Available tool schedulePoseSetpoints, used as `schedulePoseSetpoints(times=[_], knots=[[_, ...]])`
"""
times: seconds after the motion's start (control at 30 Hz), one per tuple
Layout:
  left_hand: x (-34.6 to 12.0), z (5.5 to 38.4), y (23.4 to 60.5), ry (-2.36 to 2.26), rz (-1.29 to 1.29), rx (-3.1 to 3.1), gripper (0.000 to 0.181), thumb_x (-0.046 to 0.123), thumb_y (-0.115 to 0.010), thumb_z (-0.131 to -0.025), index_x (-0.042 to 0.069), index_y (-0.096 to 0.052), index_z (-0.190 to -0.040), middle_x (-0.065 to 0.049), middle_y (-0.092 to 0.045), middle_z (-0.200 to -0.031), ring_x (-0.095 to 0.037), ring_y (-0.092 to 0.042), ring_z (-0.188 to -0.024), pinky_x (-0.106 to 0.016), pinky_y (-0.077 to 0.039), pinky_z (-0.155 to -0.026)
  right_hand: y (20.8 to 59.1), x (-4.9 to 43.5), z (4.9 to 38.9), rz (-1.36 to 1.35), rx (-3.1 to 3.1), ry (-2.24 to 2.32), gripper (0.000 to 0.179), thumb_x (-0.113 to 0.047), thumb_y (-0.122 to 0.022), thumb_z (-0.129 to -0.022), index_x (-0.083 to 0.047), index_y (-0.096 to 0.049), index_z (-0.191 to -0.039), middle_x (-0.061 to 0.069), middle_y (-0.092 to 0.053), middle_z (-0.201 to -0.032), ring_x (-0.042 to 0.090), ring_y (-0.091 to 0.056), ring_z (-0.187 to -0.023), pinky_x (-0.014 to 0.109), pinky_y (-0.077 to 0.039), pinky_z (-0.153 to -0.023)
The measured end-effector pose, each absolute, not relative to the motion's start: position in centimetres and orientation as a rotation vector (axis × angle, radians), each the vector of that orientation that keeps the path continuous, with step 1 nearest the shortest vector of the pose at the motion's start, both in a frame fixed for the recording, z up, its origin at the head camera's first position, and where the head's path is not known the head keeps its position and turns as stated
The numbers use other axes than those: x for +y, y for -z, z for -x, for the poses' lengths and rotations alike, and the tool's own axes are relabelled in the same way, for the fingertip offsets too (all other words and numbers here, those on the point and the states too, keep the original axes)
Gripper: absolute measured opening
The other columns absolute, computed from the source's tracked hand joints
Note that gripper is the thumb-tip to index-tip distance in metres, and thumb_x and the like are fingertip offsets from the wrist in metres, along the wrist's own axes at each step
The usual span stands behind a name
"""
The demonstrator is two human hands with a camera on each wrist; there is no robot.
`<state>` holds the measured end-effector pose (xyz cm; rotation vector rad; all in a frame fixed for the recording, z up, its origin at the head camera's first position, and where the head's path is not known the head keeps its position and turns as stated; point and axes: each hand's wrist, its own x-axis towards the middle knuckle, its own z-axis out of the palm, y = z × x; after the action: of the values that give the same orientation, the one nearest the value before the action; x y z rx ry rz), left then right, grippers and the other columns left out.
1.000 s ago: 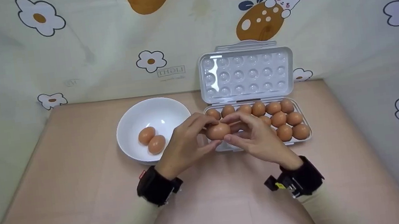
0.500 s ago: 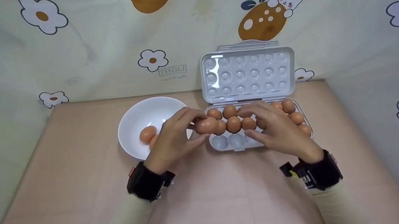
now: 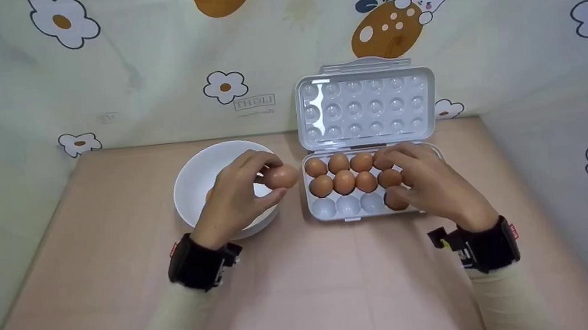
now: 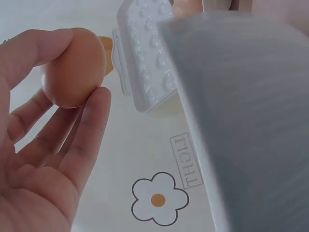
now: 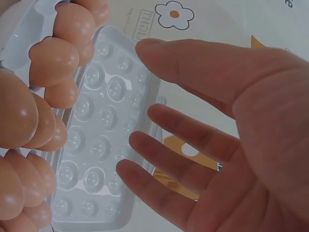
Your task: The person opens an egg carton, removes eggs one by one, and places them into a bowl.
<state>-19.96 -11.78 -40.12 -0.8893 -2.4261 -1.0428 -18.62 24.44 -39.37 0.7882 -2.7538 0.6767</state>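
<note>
Left hand (image 3: 233,197): clamped, with thumb and fingers pinching one brown egg (image 3: 281,177). The egg is held raised above the desk (image 3: 314,286), at the right rim of the white bowl (image 3: 199,168) and to the left of the egg carton (image 3: 348,207). The left wrist view confirms contact by the thumb on one side of the shell and fingertips on the other.

Right hand (image 3: 436,184): thumb and fingers apart, positioned over the right part of the carton. Whether it touches any shell beneath cannot be told.

The carton stands on the desk with its lid (image 3: 368,105) raised at the back. Carton eggs (image 3: 344,182) sit in the back and middle rows; at the front left three round cups show, with one egg beside them partly under the right hand. The bowl's contents are mostly hidden by the left hand; a sliver of brown shell (image 3: 209,194) is visible.

Each wrist carries a black strap (image 3: 199,262). Behind the desk hangs a pale printed cloth (image 3: 147,65) with flowers and a rabbit.
</note>
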Motion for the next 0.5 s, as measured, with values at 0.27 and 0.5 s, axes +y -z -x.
schedulePoseSetpoints(times=[0.27,0.5], knots=[[-13.7,20.5,38.9,0.977,0.888,-2.463,0.035,0.006,-0.088,-0.085,0.006,-0.068,-0.114,-0.005,-0.068,-0.107,-0.016,-0.066,-0.094,-0.028,-0.059,-0.085,39.4,24.7,18.9,-0.783,-2.806,-0.664,0.052,0.006,-0.08,-0.078,-0.01,-0.072,-0.127,0.013,-0.066,-0.134,0.033,-0.055,-0.124,0.053,-0.043,-0.104],[-15.2,22.5,37.7,0.91,0.812,-2.689,0.037,0.008,-0.088,-0.085,0.008,-0.069,-0.117,-0.006,-0.068,-0.109,-0.022,-0.066,-0.097,-0.035,-0.057,-0.086,39.4,24.7,18.9,-0.79,-2.815,-0.664,0.051,0.004,-0.081,-0.076,-0.01,-0.074,-0.124,0.012,-0.067,-0.133,0.032,-0.054,-0.125,0.053,-0.041,-0.105]])
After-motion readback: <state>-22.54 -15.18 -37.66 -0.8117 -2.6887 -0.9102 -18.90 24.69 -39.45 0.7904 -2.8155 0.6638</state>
